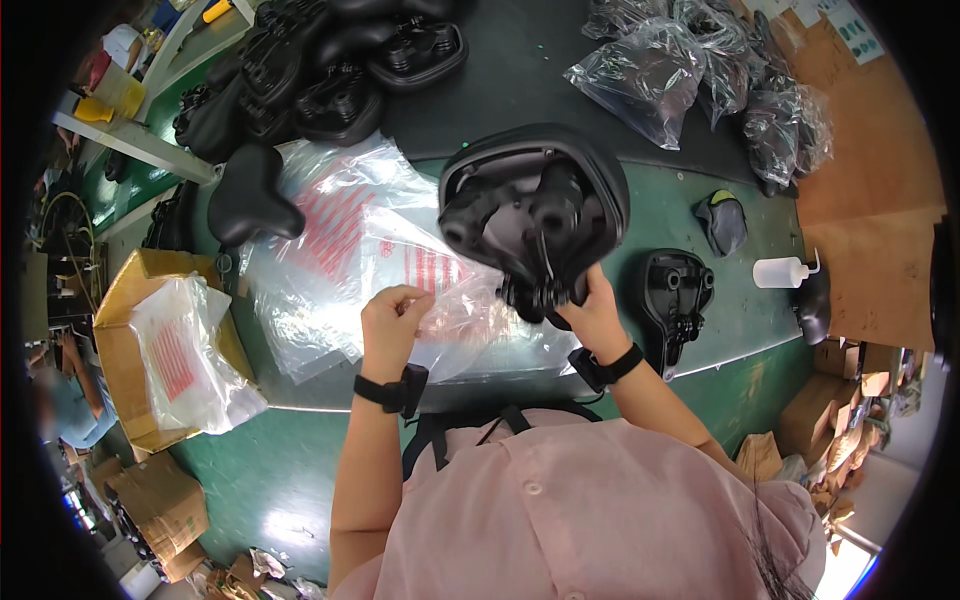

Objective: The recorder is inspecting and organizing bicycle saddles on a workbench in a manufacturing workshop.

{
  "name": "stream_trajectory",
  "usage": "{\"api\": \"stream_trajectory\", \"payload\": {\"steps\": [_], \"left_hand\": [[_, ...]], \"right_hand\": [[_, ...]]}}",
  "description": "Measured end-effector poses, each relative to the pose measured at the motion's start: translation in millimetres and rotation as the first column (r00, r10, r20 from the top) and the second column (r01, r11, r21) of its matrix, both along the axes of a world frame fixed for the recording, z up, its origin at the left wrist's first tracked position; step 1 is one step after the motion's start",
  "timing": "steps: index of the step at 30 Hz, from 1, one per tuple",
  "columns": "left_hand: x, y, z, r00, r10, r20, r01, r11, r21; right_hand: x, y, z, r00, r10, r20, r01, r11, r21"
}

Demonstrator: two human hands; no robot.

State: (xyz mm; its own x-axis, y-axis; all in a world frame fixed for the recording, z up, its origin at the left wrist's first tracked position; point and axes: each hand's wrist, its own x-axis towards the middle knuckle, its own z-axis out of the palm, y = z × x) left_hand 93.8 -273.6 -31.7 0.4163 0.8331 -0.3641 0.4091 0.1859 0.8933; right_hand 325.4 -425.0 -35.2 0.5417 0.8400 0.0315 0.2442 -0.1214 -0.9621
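Observation:
My right hand (pixel 597 318) grips a black bicycle saddle (pixel 600 170) by its narrow nose. The saddle is held up over the table with its underside, springs and clamp facing me. Thumb and fingertips of my left hand (pixel 392 318) are pinched on the edge of a clear plastic bag (pixel 450 325) with red print. That bag lies on a spread pile of similar bags (pixel 300 320). To the right of my right hand, another saddle (pixel 672 300) rests upside down on the table. A third saddle (pixel 250 195) lies top side up left of the bags.
Many black saddles (pixel 330 100) are heaped at the back left. Bagged saddles (pixel 650 75) sit at the back right. A white squeeze bottle (pixel 780 272) and a grey pouch (pixel 722 222) stand at right. A cardboard box (pixel 120 350) with bags is at left. People work beyond it.

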Motion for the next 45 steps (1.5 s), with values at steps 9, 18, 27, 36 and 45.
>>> {"api": "stream_trajectory", "payload": {"steps": [9,18,27,36,45], "left_hand": [[-2.7,7.6,-57.7,0.774,0.521,0.359,-0.406,0.844,-0.35],[-1.0,0.6,53.4,0.74,0.13,0.66,0.095,0.951,-0.294],[-67.0,-29.4,44.2,0.89,0.15,-0.43,0.02,0.931,0.365],[-48.2,-37.8,-4.5,0.938,0.336,0.082,-0.343,0.879,0.33],[-2.7,-55.2,82.6,0.833,-0.531,-0.156,0.406,0.394,0.825]], "right_hand": [[-15.0,-15.7,-3.4,0.824,0.391,0.41,-0.261,0.905,-0.337],[-13.4,-26.3,17.0,0.689,0.546,0.478,-0.304,0.815,-0.493],[-14.1,-32.1,14.1,0.737,0.565,0.371,-0.294,0.763,-0.575],[-50.6,-11.6,15.9,0.922,0.297,0.247,-0.282,0.955,-0.096],[-63.1,14.1,2.0,0.725,0.51,0.463,-0.322,0.845,-0.427]]}}
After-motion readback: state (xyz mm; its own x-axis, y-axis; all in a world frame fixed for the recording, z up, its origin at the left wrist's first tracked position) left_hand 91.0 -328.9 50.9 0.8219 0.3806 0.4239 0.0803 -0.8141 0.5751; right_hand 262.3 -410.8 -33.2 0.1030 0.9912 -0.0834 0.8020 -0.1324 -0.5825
